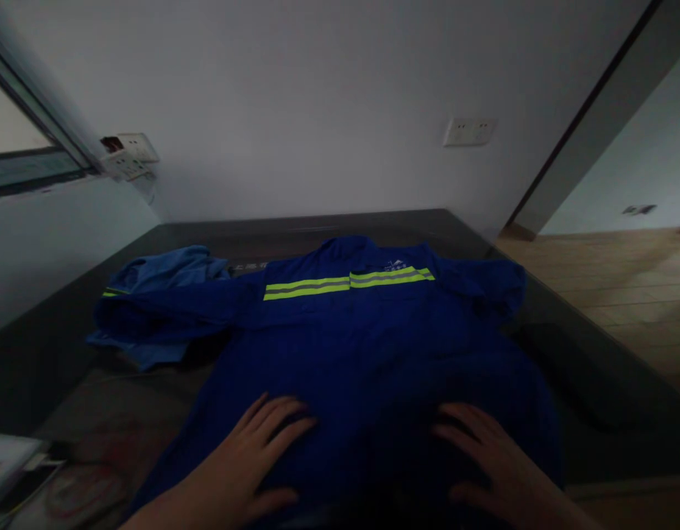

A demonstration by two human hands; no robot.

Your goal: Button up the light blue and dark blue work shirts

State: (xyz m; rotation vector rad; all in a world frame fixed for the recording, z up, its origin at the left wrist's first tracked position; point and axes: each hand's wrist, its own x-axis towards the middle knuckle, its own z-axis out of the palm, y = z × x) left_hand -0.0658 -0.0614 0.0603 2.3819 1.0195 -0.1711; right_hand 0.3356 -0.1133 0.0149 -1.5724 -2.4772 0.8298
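Broadly, a dark counter [555, 305] carries everything, its far edge along the wall. Across its middle lies a blue garment [345, 353], collar toward the far edge, lower part running to the near edge; one sleeve reaches toward the left edge, over a lighter blue garment [171, 269], while the other bunches toward the right edge. Near that right edge is a dark object [577, 372], too dim to identify. At the lower part, the left hand [255, 449] and right hand [486, 449] are palm down, fingers spread, gripping nothing visible; firm contact is hard to tell. Good handling here probably means flat palms, light even pressure, and strokes from the middle outward, so the cloth doesn't ruck. The yellow reflective stripe [307, 288] makes a handy line for keeping the chest square, as does the small white logo [395, 265].
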